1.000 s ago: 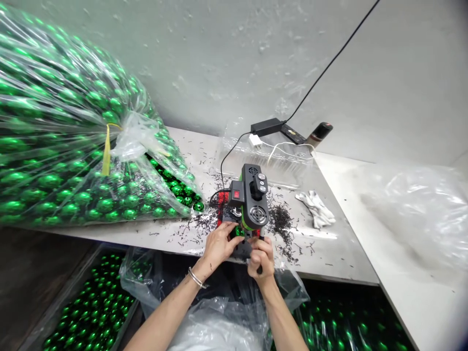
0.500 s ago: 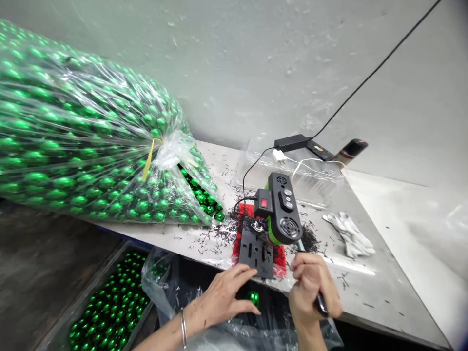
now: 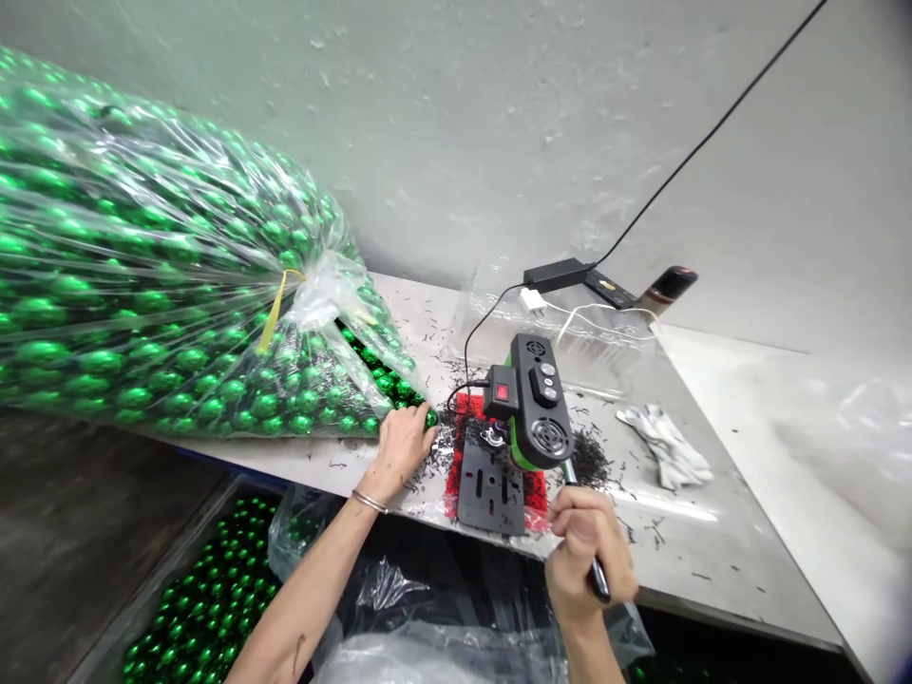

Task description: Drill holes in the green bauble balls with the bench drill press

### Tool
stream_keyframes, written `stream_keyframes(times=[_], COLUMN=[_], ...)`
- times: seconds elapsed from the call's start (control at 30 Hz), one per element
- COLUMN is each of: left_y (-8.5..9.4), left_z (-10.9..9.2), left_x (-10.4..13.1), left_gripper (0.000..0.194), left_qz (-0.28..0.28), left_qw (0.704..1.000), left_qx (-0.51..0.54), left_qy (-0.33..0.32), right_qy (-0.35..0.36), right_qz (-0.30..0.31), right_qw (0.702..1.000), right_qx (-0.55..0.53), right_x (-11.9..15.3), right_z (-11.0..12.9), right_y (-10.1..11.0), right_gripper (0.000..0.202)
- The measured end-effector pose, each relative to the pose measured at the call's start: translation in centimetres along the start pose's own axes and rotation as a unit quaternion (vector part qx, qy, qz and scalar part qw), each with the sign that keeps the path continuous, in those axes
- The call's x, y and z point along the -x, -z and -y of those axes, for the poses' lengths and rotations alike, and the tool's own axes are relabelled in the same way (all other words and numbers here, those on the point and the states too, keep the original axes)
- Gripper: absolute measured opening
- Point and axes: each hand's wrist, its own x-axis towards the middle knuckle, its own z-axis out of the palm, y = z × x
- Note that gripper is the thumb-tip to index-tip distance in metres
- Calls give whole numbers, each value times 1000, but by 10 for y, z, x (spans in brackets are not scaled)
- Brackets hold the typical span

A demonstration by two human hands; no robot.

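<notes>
Ball (image 3: 431,418) looked shiny green; left hand (image 3: 405,442) touched it left of machine (image 3: 541,404), finger closure unclear; right hand (image 3: 590,546) clamped handle (image 3: 599,581).

White gloves (image 3: 666,448) lie crumpled on the right part of the metal tabletop (image 3: 719,541). Farther back is a clear plastic tray (image 3: 491,285) — a white plug (image 3: 531,301) and a thin white cable (image 3: 580,309) lie over it. A flat black object (image 3: 609,289) is near a tilted, dark-capped container (image 3: 671,285). Clear plastic film (image 3: 873,418), blurred, sits at the far right; a scuffed grey wall (image 3: 442,123) stands behind — dark floor (image 3: 43,503) shows at lower left.
</notes>
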Motion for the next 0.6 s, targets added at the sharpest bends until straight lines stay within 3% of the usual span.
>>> stream_keyframes(times=[0.1,0.23,0.4,0.6], left_y=[1,3,1,0], left_z=[8,9,0,-11], left_x=[8,22,33,33], left_gripper=[37,47,46,37], left_qz=[3,44,72,134], left_qw=[977,873,785,683], left_qx=[211,475,587,682], left_qy=[36,101,185,225], right_qy=[-5,-6,0,0], right_qz=[10,7,21,38], right_qw=[1000,1000,1000,999], right_qx=[-1,-1,10,25], right_x=[2,2,2,-4], right_z=[-1,-2,-2,1], right_y=[1,1,3,7], right_gripper=[28,27,26,28])
